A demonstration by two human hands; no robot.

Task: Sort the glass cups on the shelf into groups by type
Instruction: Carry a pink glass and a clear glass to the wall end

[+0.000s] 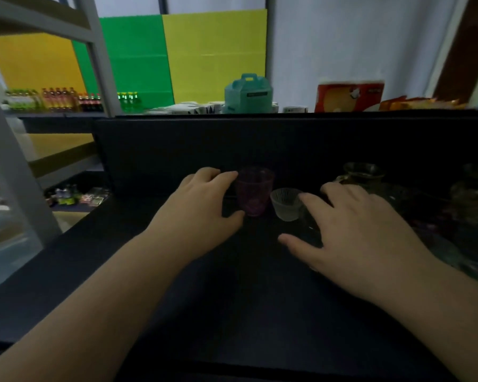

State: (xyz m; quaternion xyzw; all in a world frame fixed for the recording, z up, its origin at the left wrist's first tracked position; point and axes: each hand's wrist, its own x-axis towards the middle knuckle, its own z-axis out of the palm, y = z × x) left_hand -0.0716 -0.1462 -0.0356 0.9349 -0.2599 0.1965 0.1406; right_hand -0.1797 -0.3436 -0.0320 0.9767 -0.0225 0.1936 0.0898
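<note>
Sorting is at an early stage, judging by the layout: only two cups stand apart at the middle of the dark shelf (177,271), while most of the glassware (469,199) sits crowded and dim at the right end.

Left hand (202,205): grip wraps the purple tumbler (254,191), fingers curled round its far left side, thumb low on the near side. Tumbler stands upright on the shelf, close to the back panel (232,144).

Right hand (351,224): fingers spread and fairly straight, palm down. Forefinger tip touches the rim of the small frosted ribbed cup (286,204) on its right side; it does not enclose the cup. A dark, glossy thing lies under this palm, between thumb and forefinger; too dark to say whether it is another glass or whether the hand holds it.

Relations: frosted cup stands just beside the tumbler, to its right and slightly nearer, with a narrow gap; the two are of unlike type. A clear jug-like vessel with a handle (362,175) stands behind the right hand.

Judgement: step in hand is separating these two. Next move likely calls for shifting the tumbler leftward into its own group on bare shelf, keeping it upright, and either closing the right grip on the frosted cup or steadying it so the two do not knock.
</note>
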